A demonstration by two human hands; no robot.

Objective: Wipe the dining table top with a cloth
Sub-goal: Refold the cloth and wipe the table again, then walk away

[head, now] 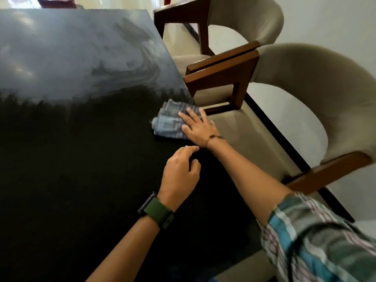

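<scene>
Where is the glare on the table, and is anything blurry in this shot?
Head view: pale glare covers the far half of the table top, showing wipe streaks; the near half is dark. The cloth under the right hand looks slightly soft, as do the chairs. Straight edges bow from the wide-angle lens.

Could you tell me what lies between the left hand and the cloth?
Only bare dark table top separates the left hand from the cloth, seen from the head view.

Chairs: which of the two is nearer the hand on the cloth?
The near chair; its wooden armrest ends just beyond the right hand pressing the cloth. The far chair sits further up the table edge.
</scene>
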